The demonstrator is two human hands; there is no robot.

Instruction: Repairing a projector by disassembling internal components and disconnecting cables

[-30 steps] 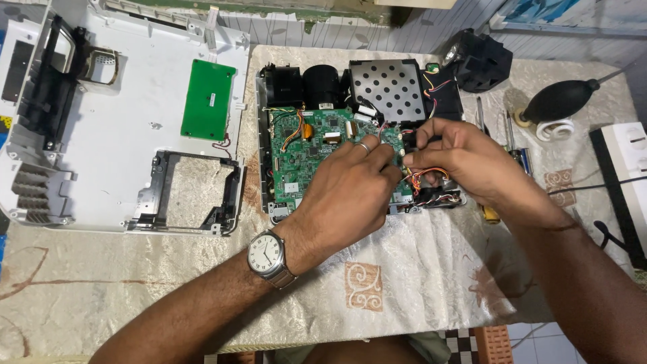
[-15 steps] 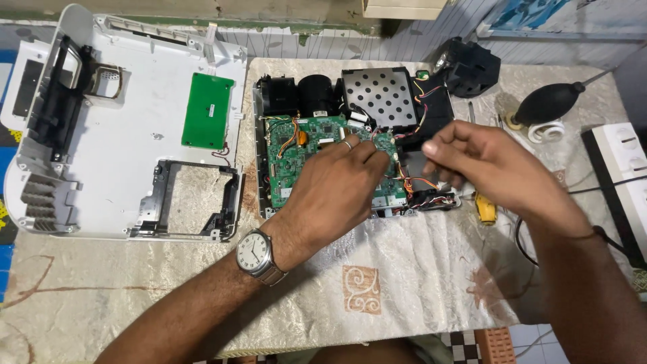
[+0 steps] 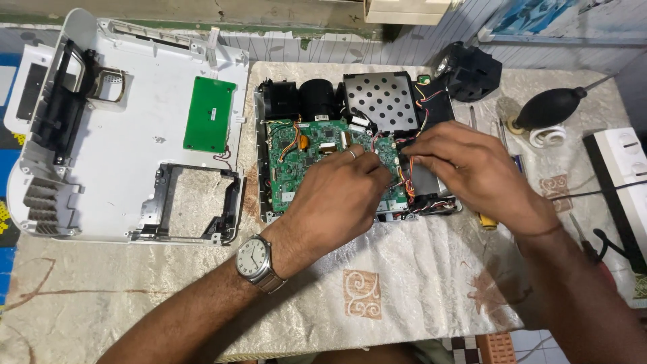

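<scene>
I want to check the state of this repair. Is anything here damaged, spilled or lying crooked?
Nothing looks spilled or broken. The opened device lies square on the cloth, and the left hand and right hand meet over its green circuit board by the coloured wires. The white cover lies inside-up beside it, slightly turned.

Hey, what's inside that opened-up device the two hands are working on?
Inside the opened device: a green circuit board, two black round fans, a perforated metal plate and coloured wires. The left hand and right hand hide the board's right part.
</scene>
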